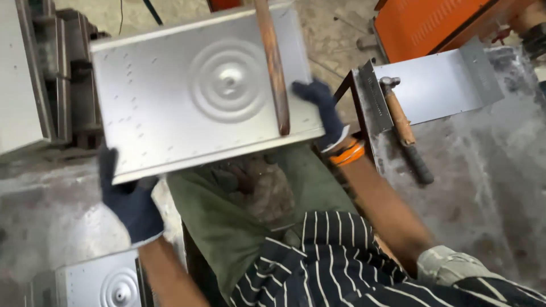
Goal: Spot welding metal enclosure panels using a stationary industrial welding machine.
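Note:
I hold a rectangular sheet-metal panel (170, 91) with a stamped ring pattern in its middle, tilted above my lap. My left hand (132, 199), in a dark blue glove, grips its lower left corner. My right hand (321, 108), gloved the same way, grips the lower right edge. A rusty brown bar (273, 62) lies across the panel's right side, running top to bottom.
A hammer (404, 128) with a brown handle lies on a bent metal sheet (443, 85) on the grey workbench at right. An orange machine (432, 20) stands behind it. Another stamped panel (105, 281) sits at the lower left. Stacked metal parts (34, 74) stand far left.

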